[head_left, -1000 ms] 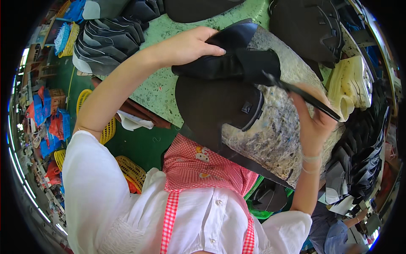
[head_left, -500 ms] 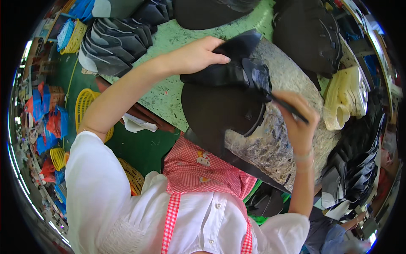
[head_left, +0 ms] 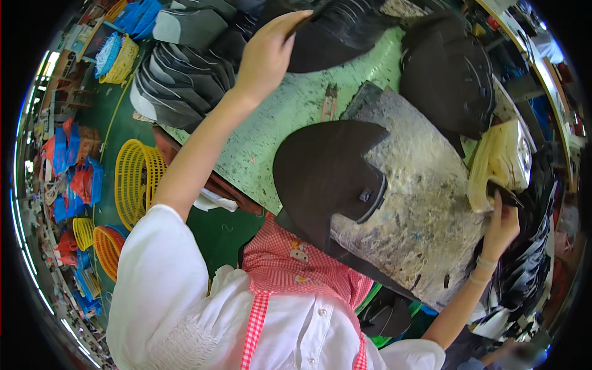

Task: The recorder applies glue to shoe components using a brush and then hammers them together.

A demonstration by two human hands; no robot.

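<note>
My left hand (head_left: pixel 266 58) reaches to the far edge of the green table. Its thumb and fingers close round the edge of a black, glossy-topped sheet piece (head_left: pixel 351 24), blurred at its far side, over dark sheets. My right hand (head_left: pixel 502 229) is at the right, closed on a dark-handled brush (head_left: pixel 504 193). The brush's head is hidden at the cream, glue-crusted container (head_left: pixel 502 154). Between my hands, a curved dark sheet piece (head_left: pixel 324 169) with a notched right edge lies partly on the crusted board (head_left: pixel 419 179).
Fanned grey and black pieces (head_left: pixel 179 83) stand on the table (head_left: pixel 256 160) at far left. More dark pieces (head_left: pixel 447 80) lie at far right, and others (head_left: pixel 524 246) beyond my right wrist. A small metal strip (head_left: pixel 328 103) lies mid-table. Yellow baskets (head_left: pixel 132 182) stand on the floor at left.
My left hand has carried the black piece away from the board to the far pile. My right hand has moved right with the brush to the container, baring the notched sheet.
</note>
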